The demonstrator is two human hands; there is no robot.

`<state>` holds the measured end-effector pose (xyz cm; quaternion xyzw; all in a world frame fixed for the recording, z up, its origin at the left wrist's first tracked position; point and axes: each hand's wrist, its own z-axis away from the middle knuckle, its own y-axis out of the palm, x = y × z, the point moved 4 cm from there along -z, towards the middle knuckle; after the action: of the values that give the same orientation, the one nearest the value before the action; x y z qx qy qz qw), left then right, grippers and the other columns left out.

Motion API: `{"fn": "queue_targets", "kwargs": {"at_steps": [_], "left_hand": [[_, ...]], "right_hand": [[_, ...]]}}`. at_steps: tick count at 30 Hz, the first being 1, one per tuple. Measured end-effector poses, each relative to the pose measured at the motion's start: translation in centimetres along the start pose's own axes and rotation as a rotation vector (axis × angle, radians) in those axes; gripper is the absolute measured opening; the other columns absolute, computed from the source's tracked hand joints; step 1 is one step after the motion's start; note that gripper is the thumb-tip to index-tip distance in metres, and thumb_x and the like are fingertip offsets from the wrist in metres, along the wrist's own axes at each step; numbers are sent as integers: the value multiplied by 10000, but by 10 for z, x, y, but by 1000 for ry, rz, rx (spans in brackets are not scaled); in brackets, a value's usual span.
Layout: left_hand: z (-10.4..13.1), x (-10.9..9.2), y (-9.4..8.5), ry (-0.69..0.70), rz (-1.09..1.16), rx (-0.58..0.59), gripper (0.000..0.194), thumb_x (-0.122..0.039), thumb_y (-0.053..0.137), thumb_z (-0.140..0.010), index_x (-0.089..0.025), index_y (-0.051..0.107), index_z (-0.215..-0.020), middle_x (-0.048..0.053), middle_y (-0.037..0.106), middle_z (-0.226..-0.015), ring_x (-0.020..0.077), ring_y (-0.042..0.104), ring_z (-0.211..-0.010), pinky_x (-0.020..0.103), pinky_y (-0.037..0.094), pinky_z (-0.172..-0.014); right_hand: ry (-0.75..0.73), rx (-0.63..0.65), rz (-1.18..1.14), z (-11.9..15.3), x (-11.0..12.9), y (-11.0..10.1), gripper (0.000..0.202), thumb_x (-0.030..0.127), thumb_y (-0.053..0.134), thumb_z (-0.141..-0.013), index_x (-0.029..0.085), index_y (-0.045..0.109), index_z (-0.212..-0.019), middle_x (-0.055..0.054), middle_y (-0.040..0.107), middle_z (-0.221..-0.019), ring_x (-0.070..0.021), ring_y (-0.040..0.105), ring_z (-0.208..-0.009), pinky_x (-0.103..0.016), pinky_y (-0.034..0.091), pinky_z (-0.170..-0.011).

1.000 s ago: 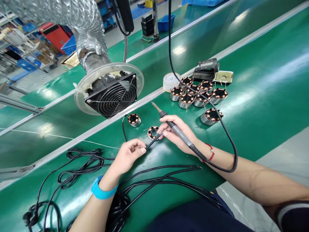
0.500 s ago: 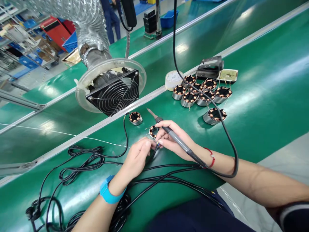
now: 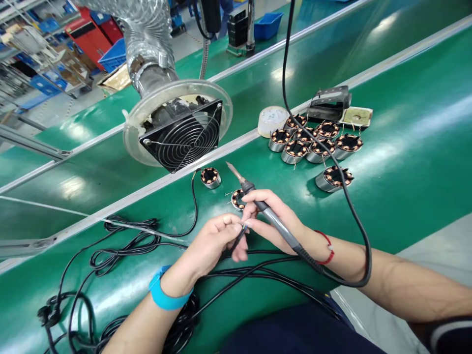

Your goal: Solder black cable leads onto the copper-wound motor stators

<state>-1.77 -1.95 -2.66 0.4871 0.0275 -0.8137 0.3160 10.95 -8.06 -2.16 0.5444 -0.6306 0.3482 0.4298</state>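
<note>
On the bench (image 3: 405, 162), the tape roll (image 3: 272, 122) and grouped stators (image 3: 294, 152) lie right of the fan (image 3: 191, 142), with cables (image 3: 142, 224) before it

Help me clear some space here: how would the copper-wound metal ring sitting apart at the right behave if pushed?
The metal ring is probably heavy for its size, given its solid-looking wall and copper windings. Sitting flat on the green table, it would likely slide before tipping. Turned onto its round side, it might roll.

ten copper-wound stators (image 3: 329, 181), seven of them clustered, one soldering iron (image 3: 276, 221), one grilled fan (image 3: 190, 141), one silver duct (image 3: 149, 34), one whitish roll (image 3: 272, 123), one yellowish sponge (image 3: 356, 117), one blue wristband (image 3: 165, 293), one red bracelet (image 3: 328, 247)
</note>
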Motion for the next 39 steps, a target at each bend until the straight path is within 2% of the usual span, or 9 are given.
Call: {"fn": "queue_targets", "kwargs": {"at_steps": [2, 5, 9, 12, 16, 21, 24, 30, 39], "left_hand": [[2, -3, -4, -14, -5, -65, 282, -417, 672, -715, -159, 562, -746, -36, 551, -540, 59, 405, -411, 185, 281, -423], [1, -10, -13, 57, -125, -200, 176, -300, 651, -676, -143, 573, -664, -55, 481, -509, 37, 349, -453, 169, 235, -448], [-5, -16, -29, 115, -233, -359, 122, -260, 583, -630, -141, 580, -605, -57, 448, -498, 42, 332, -474, 180, 217, -462], [-10, -14, -41, 83, -229, -425, 130, -273, 572, -595, -143, 577, -589, -62, 425, -479, 41, 301, -454, 190, 184, -451], [-14, -9, -50, 46, -172, -459, 164, -299, 579, -567, -141, 588, -607, -66, 408, -463, 38, 271, -429, 198, 148, -440], [-20, -10, -53, 96, -161, -478, 164, -303, 586, -594, -140, 572, -603, -63, 408, -482, 34, 284, -434, 194, 155, -441], [-26, -12, -54, 140, -154, -478, 157, -293, 593, -620, -137, 573, -619, -64, 413, -492, 30, 288, -431, 190, 161, -440], [-35, -9, -58, 149, -118, -466, 164, -290, 617, -628, -127, 591, -633, -62, 417, -481, 26, 286, -416, 188, 156, -429], [-37, -8, -61, 155, -90, -455, 143, -260, 614, -644, -129, 570, -607, -62, 404, -468, 21, 276, -415, 182, 149, -422]], "right_hand": [[2, 19, 21, -1, 0, 1, 363, 89, 585, -865, 246, 457, -1166, 40, 594, -832, -75, 601, -729, -206, 523, -703], [21, 37, 101, -2, -3, -2, 360, 96, 569, -870, 243, 458, -1179, 23, 635, -870, -97, 631, -781, -242, 535, -764], [52, -86, 455, -5, -15, -16, 389, 122, 542, -874, 247, 456, -1231, -60, 631, -1149, -191, 617, -1070, -387, 494, -957], [119, -67, 640, -6, -27, -20, 404, 146, 536, -867, 247, 456, -1250, -78, 614, -1203, -239, 603, -1114, -447, 490, -966], [141, -7, 555, -10, -36, -16, 399, 143, 503, -884, 241, 446, -1266, -61, 631, -1206, -202, 620, -1114, -387, 514, -957], [37, -80, 425, -12, -23, -14, 316, 189, 439, -964, 248, 476, -1272, -36, 672, -1146, -163, 627, -1114, -351, 498, -991], [-26, -119, 463, -10, -9, -17, 317, 208, 502, -952, 253, 512, -1266, -11, 712, -952, -166, 661, -1007, -354, 517, -947], [-206, -179, 585, -3, 6, -21, 192, 155, 601, -863, 238, 601, -1036, -33, 673, -922, -165, 612, -773, -330, 537, -709], [-194, -115, 582, 3, 3, -17, 144, 173, 585, -824, 231, 512, -934, 14, 609, -739, -105, 559, -566, -238, 444, -511]]}}
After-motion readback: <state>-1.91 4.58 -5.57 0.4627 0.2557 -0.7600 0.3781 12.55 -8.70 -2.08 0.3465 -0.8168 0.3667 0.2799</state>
